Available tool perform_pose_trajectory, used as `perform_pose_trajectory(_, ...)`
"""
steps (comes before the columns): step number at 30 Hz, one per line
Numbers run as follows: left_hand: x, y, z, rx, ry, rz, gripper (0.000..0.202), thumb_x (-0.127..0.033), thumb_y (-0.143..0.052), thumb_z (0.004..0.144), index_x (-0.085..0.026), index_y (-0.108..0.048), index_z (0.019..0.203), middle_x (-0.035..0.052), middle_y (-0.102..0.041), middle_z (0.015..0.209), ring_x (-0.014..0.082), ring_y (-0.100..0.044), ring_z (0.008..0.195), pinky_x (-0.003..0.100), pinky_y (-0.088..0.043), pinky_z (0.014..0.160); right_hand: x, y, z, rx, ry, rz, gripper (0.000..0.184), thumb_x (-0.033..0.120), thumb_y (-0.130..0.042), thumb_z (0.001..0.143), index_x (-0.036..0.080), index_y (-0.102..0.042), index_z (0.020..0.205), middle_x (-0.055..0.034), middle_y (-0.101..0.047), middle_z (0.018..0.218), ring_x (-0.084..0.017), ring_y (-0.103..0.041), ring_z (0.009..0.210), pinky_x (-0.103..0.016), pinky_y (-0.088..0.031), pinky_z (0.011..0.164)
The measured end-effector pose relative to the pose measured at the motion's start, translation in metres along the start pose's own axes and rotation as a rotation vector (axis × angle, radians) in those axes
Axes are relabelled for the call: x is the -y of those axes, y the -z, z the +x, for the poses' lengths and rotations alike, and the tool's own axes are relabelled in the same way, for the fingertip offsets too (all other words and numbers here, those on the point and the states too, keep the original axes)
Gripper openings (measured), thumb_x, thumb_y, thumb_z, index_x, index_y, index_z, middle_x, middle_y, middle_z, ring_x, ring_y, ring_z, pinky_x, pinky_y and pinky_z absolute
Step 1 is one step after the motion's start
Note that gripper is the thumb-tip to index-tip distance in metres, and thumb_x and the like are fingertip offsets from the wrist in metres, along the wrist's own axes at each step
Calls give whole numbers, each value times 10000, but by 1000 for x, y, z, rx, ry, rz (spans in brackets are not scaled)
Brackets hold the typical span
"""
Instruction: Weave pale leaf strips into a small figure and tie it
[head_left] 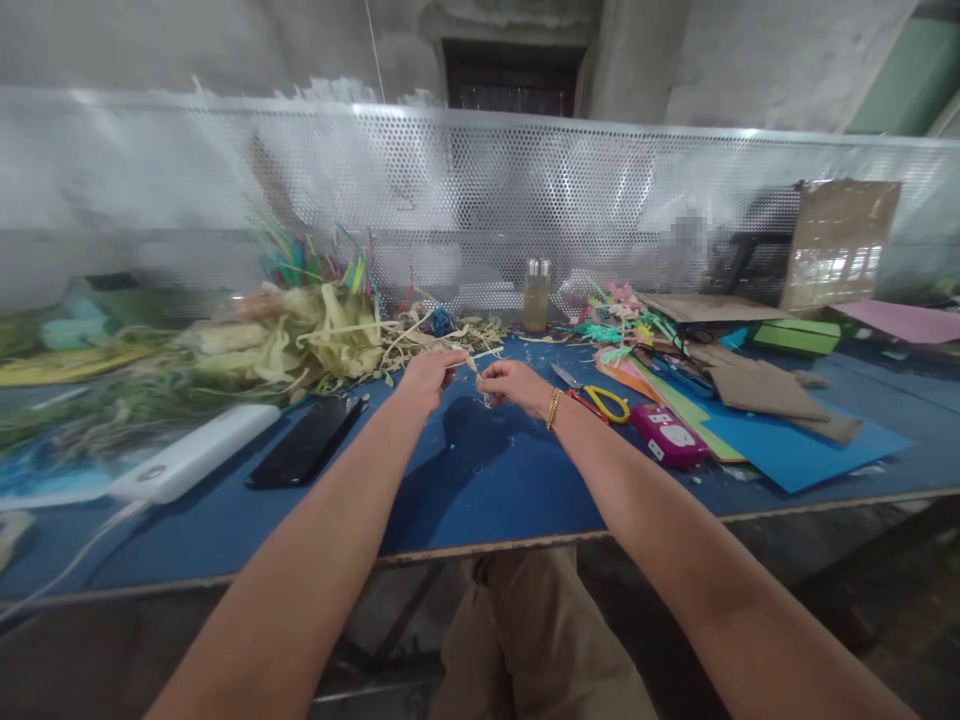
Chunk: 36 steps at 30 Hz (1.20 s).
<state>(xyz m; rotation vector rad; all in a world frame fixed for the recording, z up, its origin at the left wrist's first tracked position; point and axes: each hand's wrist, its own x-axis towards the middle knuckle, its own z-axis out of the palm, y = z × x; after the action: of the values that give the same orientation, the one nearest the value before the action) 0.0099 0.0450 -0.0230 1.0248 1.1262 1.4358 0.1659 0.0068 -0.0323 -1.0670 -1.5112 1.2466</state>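
Both my hands meet over the middle of the blue table (480,480). My left hand (430,374) is closed in a pinch on a thin pale strip of dried leaf (480,357) that runs toward the right. My right hand (511,384), with a gold bracelet on its wrist, is closed on the same strip's lower end, a few centimetres from the left hand. A heap of pale yellow-green leaf strips (315,335) lies just behind and to the left of my left hand.
A black phone (306,441) and a white power bank (196,452) lie at left. Yellow-handled scissors (596,398), a magenta box (667,436), coloured paper sheets (795,445) and cardboard (757,385) lie at right. A glass jar (535,294) stands before the perforated metal screen (600,200).
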Motion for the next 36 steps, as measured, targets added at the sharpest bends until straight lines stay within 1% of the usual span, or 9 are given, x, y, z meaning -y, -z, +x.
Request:
perform_pose_trajectory(6, 1, 0, 1, -36, -24, 27, 213, -220, -800, 451, -160, -628, 561, -15, -562, 541, 84, -448, 489, 228, -324, 472, 4, 8, -2, 98, -16, -31, 109, 114, -664, 623, 173, -581, 661, 43, -556, 592, -77, -506, 543, -204, -471, 551)
perform_pose_trajectory(12, -8, 12, 13, -205, 15, -96, 219, -209, -783, 501, -169, -576, 564, -28, -547, 532, 71, -444, 466, 205, -308, 447, 5, 10, -8, 223, -42, -198, 108, 121, -683, 606, 168, -641, 694, 14, -608, 653, -97, -543, 599, -208, -461, 565)
perform_pose_trajectory(14, -8, 13, 13, -160, 42, -60, 224, -214, -786, 494, -168, -577, 562, -27, -550, 530, 72, -451, 469, 205, -313, 452, 6, 14, -6, 104, 5, -296, 85, 196, -708, 638, 169, -646, 691, 3, -623, 652, -102, -540, 595, -213, -441, 565)
perform_pose_trajectory(18, -1, 7, 5, -19, 25, 23, 239, -225, -815, 448, -172, -619, 574, -14, -590, 574, 94, -493, 513, 223, -335, 486, 10, 30, 1, -437, 202, -524, 230, 378, -624, 772, 169, -662, 683, -26, -651, 674, -129, -551, 631, -249, -420, 632)
perform_pose_trajectory(20, 3, 2, -2, 91, -16, 121, 227, -251, -822, 457, -169, -642, 568, -10, -589, 571, 92, -471, 511, 233, -327, 498, 10, 35, 4, -580, 263, -550, 298, 441, -582, 806, 174, -687, 724, -33, -670, 712, -147, -571, 672, -261, -421, 671)
perform_pose_trajectory(21, 4, 0, -5, 128, -30, 154, 225, -255, -826, 456, -165, -649, 561, -11, -578, 555, 88, -450, 502, 237, -318, 501, 10, 35, 4, -570, 275, -546, 316, 467, -584, 805, 179, -703, 750, -33, -683, 739, -152, -582, 692, -262, -423, 682)
perform_pose_trajectory(25, 5, -3, -13, 247, -100, 293, 238, -337, -806, 511, -164, -651, 560, -32, -519, 498, 84, -377, 481, 253, -284, 506, 3, 29, 5, -266, 245, -565, 305, 496, -658, 746, 208, -749, 780, -22, -718, 789, -163, -615, 748, -259, -428, 712)
perform_pose_trajectory(27, 3, -3, -15, 269, -132, 362, 254, -375, -789, 534, -168, -645, 568, -39, -499, 485, 88, -362, 485, 259, -274, 515, 0, 24, 6, -182, 209, -586, 270, 466, -683, 729, 209, -758, 756, -20, -717, 760, -162, -616, 740, -262, -425, 712)
perform_pose_trajectory(36, 1, -5, -20, 278, -253, 450, 241, -385, -741, 572, -165, -642, 575, -36, -508, 517, 103, -382, 539, 264, -293, 567, -7, 16, 9, -214, 145, -348, 113, 286, -714, 673, 181, -742, 701, 6, -696, 682, -121, -586, 665, -237, -422, 669)
